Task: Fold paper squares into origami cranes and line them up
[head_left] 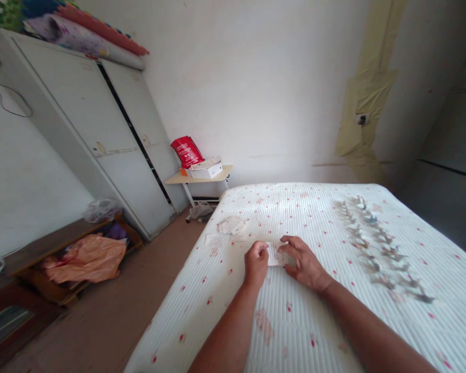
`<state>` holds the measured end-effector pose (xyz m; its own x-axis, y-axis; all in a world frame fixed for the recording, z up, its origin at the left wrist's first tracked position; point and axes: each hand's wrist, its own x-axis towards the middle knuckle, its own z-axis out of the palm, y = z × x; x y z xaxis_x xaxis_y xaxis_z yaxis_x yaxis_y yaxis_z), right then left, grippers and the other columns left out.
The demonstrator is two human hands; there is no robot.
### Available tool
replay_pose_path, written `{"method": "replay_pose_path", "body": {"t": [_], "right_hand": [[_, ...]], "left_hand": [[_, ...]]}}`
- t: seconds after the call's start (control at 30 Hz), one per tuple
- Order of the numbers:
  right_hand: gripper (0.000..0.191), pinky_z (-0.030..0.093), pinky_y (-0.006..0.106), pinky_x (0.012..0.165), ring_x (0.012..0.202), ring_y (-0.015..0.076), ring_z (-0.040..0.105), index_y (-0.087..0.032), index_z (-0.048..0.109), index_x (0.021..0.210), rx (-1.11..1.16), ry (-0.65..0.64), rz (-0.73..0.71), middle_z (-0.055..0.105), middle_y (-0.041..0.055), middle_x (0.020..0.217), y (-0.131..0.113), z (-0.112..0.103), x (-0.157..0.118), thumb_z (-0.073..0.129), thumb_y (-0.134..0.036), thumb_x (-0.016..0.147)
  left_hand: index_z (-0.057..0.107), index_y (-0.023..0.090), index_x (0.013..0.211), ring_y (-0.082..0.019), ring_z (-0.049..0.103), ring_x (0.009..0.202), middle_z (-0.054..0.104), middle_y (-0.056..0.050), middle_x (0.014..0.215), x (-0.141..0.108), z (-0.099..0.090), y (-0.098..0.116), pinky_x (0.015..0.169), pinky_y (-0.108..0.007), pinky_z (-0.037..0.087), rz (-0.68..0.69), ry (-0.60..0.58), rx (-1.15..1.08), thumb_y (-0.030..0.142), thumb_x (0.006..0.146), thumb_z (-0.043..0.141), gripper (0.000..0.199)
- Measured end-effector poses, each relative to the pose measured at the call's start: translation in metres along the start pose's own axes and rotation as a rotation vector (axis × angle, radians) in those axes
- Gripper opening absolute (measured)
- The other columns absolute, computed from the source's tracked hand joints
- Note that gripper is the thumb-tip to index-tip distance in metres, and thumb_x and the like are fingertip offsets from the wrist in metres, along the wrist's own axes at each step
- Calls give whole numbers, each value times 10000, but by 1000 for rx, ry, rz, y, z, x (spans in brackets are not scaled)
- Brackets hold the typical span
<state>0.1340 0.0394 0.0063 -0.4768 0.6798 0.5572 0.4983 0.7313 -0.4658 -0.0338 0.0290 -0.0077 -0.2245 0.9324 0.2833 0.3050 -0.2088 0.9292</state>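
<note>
A small piece of printed paper [275, 255] is between my two hands, over the white bedspread. My left hand [257, 261] is closed, pinching the paper's left edge between thumb and fingers. My right hand [303, 263] has its fingers spread at the paper's right edge. Its fingertips are at or just over that edge; whether they touch cannot be made out. Beyond my left hand lies a loose pile of similar printed paper pieces [232, 225]. Over to the right, small folded-looking pieces [388, 251], blurred, stand in rough rows.
The bed [225, 311] has a ribbed white cover with red dots. Behind its far left corner, a small table [174, 179] bears a red bag [187, 152] and a white box [207, 170]. A tall grey cabinet [73, 103] and a low wooden shelf [58, 233] are at left.
</note>
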Motion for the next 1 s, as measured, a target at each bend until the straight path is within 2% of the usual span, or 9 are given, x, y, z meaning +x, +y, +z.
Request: {"method": "replay_pose_path", "body": {"t": [0.13,0.27,0.47,0.53,0.6,0.67,0.8,1.0], "right_hand": [[416,369,418,881,1061,256,454,-205,581,1023,-113,-97,5,477,107,1195,-2,1,0,547,-124,617],[443,367,417,855,1063,271,447,-191,572,1065,-163,-110,2,476,122,1208,-5,-2,1,559,-140,625],[188,353,370,810,973,230,480,-199,636,878,-221,-134,-35,563,96,1077,-5,-6,3,547,-140,723],[127,352,339,776,911,207,495,-196,638,809,-219,-169,-42,598,80,978,-6,-8,3,520,-166,773],[146,351,314,745,847,187,504,-190,629,746,-209,-213,-29,611,62,855,-5,-8,4,496,-186,804],[174,353,298,730,799,174,506,-185,620,706,-184,-250,-2,603,49,771,-3,-7,4,482,-192,813],[167,368,282,717,794,171,514,-186,628,698,-89,-256,76,606,50,783,2,-6,3,489,-185,789],[206,378,274,694,751,161,520,-184,632,689,9,-226,137,601,40,738,1,-8,5,457,-199,796]], "left_hand": [[574,159,784,-124,573,734,625,-11,743,1,0,0,680,-213,453,-21,-4,-23,113,696,433,173],[575,162,812,-116,559,645,614,0,711,0,0,-3,560,-193,454,-89,-9,-68,137,696,444,177],[597,157,822,-110,559,632,626,-3,751,-1,0,-1,530,-188,444,-141,-77,-62,157,700,464,181],[615,163,807,-113,562,649,626,-2,747,-1,-2,1,581,-209,457,-93,-93,46,134,705,447,198],[638,169,759,-117,565,725,624,-5,757,0,-5,2,705,-234,454,27,-106,201,72,684,433,238],[653,173,736,-113,555,781,612,-6,784,1,-9,2,767,-234,432,110,-161,311,0,638,408,315],[671,179,781,-108,535,781,579,-7,831,1,-15,0,722,-210,422,144,-282,402,-40,563,422,397],[681,178,761,-118,523,735,550,-5,792,0,-18,4,695,-219,417,157,-336,394,78,562,581,244]]}}
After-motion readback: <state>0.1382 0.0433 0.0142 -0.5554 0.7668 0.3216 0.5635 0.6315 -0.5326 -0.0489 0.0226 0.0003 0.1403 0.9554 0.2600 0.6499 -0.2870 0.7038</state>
